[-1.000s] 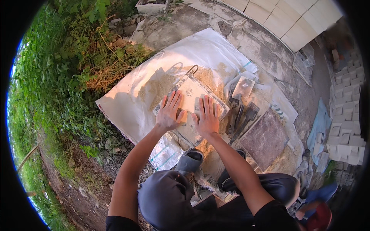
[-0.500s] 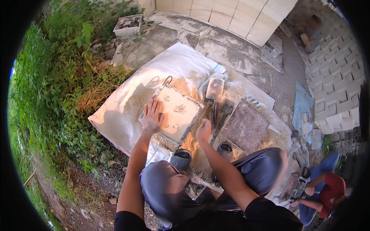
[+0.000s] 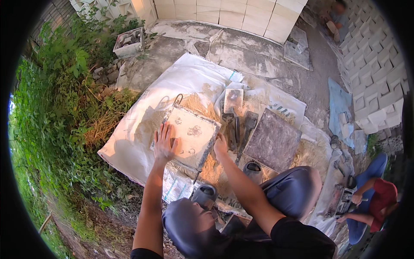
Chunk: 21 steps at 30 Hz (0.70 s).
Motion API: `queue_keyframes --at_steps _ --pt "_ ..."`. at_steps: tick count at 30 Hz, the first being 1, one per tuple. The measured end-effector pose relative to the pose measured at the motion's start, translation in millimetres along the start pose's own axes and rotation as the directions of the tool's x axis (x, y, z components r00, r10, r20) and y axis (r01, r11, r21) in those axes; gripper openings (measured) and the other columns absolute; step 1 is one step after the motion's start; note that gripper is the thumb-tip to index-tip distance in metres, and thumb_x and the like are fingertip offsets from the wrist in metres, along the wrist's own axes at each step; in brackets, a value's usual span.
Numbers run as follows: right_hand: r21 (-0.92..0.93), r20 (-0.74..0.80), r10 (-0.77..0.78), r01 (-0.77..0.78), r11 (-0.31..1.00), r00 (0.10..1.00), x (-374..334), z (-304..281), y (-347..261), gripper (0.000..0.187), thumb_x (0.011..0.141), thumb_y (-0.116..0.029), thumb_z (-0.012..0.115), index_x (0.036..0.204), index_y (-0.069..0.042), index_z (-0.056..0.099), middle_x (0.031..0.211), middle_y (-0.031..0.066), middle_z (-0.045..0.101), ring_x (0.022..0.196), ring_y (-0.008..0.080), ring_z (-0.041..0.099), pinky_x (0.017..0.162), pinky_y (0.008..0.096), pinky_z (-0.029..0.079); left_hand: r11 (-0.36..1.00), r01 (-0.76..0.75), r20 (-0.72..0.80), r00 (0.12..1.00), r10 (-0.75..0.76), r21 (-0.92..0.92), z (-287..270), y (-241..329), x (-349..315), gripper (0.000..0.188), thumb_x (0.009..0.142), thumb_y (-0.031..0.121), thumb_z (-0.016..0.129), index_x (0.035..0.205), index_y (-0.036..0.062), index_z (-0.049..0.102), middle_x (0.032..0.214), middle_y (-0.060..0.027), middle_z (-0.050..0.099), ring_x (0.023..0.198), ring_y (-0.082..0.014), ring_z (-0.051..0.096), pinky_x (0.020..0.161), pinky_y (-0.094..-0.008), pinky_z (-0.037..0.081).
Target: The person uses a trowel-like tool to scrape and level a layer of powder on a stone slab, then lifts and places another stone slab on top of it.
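A square, pale slab-like piece in a dark metal frame (image 3: 196, 131) lies on the sand-dusted white sacking before me. A bent wire loop (image 3: 178, 99) sticks out at its far left corner. My left hand (image 3: 164, 144) rests flat on the slab's left side, fingers spread. At the frame's right edge is my right hand (image 3: 220, 146), its fingers curled in; whether they grip the rim is hard to see. Just right of that hand lie dark-handled tools (image 3: 236, 129) and a flat scraper-like tool (image 3: 250, 121). Beyond them sits a small rectangular block (image 3: 233, 100).
A dark square plate (image 3: 274, 139) lies to the right. Loose sand (image 3: 211, 166) covers part of the white sacking (image 3: 129, 134). Plants (image 3: 60, 121) line the left, with a white crate (image 3: 128, 43) behind. White patterned tiles (image 3: 379, 82) are stacked right; a person in red (image 3: 381, 203) works nearby.
My right hand has moved left and away from me, from over the sand to the frame's right edge. My left hand stays flat on the slab. The view has shifted slightly.
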State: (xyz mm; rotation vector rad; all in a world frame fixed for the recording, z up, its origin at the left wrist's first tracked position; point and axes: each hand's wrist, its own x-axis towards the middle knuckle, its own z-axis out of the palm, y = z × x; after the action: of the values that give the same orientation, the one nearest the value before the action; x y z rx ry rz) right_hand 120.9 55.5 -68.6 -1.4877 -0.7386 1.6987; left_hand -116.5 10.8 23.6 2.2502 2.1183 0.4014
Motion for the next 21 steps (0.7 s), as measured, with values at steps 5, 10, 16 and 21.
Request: queue_keyframes --at_steps 5,10,16,21 --pt "-0.869 0.261 -0.447 0.410 0.276 0.856 58.5 -54.4 -3.5 0.066 0.079 0.003 0.042 0.142 -0.011 0.030 0.150 0.0141 0.020 0.115 0.0372 0.051 0.104 0.0402 0.034 0.998 -0.048 -0.003 0.999 0.047 -0.041 10.9 27.0 27.6 0.063 0.088 0.037 0.045 0.141 0.0068 0.032 0.151 -0.0115 0.021 0.140 -0.0293 0.018 0.111 -0.0499 0.012" --pt "-0.690 0.265 -0.532 0.543 0.478 0.804 22.6 -62.5 35.9 0.059 0.081 0.001 0.040 0.138 -0.013 0.038 0.145 0.0188 0.030 0.114 0.0354 0.052 0.094 0.0413 0.043 0.999 -0.052 0.026 0.998 0.052 0.008 15.6 23.4 26.5 0.061 0.089 0.034 0.045 0.140 0.0051 0.030 0.149 -0.0144 0.023 0.139 -0.0315 0.018 0.112 -0.0506 0.010" --pt "-0.439 -0.299 -0.375 0.222 0.871 0.878 39.1 -82.4 27.2 0.030 0.088 -0.008 0.045 0.113 -0.005 0.061 0.096 0.0189 0.066 0.099 0.0331 0.061 0.085 0.0382 0.045 0.978 -0.011 0.053 0.998 0.022 -0.208 36.4 20.6 98.0 0.050 0.089 0.025 0.050 0.130 0.0014 0.036 0.129 -0.0244 0.040 0.119 -0.0385 0.041 0.099 -0.0495 0.034" --pt "-0.105 -0.330 0.338 -0.390 0.915 0.882 56.6 -9.0 -64.0 0.042 0.097 -0.036 0.039 0.113 -0.003 0.059 0.099 0.0110 0.061 0.088 0.0200 0.055 0.077 0.0364 0.044 0.726 0.537 0.324 0.842 -0.431 -0.430 60.0 -44.6 188.0 0.056 0.088 0.045 0.053 0.116 -0.0031 0.046 0.104 -0.0234 0.055 0.099 -0.0390 0.054 0.084 -0.0440 0.042"
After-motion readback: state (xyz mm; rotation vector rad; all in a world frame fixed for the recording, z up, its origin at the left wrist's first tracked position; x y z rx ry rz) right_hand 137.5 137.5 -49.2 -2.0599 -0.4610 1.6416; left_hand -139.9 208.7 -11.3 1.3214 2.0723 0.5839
